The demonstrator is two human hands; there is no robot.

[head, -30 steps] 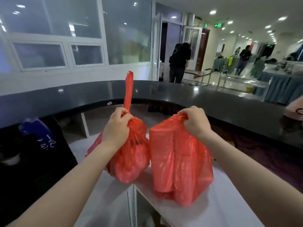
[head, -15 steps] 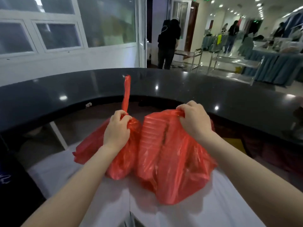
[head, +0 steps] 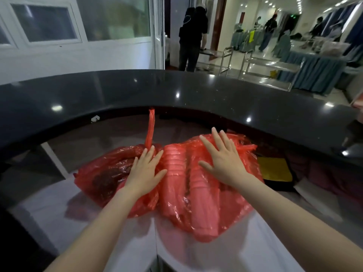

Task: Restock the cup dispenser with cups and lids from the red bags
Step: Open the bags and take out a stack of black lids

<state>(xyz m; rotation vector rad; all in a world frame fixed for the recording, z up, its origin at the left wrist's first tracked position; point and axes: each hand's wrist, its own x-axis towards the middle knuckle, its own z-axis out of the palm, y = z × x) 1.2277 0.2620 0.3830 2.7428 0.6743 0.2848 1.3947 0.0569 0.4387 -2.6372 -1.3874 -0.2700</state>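
Hands lie flat, fingers spread, gripping nothing: the left hand (head: pixel 144 172) rests on the left red bag (head: pixel 104 171), the right hand (head: pixel 222 161) on the right red bag (head: pixel 198 203) showing 2 stacks of cups (head: pixel 172 173). Both bags touch, lying mid-way along the white bench (head: pixel 117 250) below the black counter's (head: pixel 117 91) inner edge.

The two red bags (head: pixel 110 173) (head: pixel 231 203) are thin, crinkled, glossy plastic, see-through enough to show ribbed stacked cups (head: pixel 174 173). The white worktop (head: pixel 245 250) is smooth with a soft sheen. The dark curved ledge (head: pixel 176 89) above is polished, speckled stone mirroring ceiling lights.
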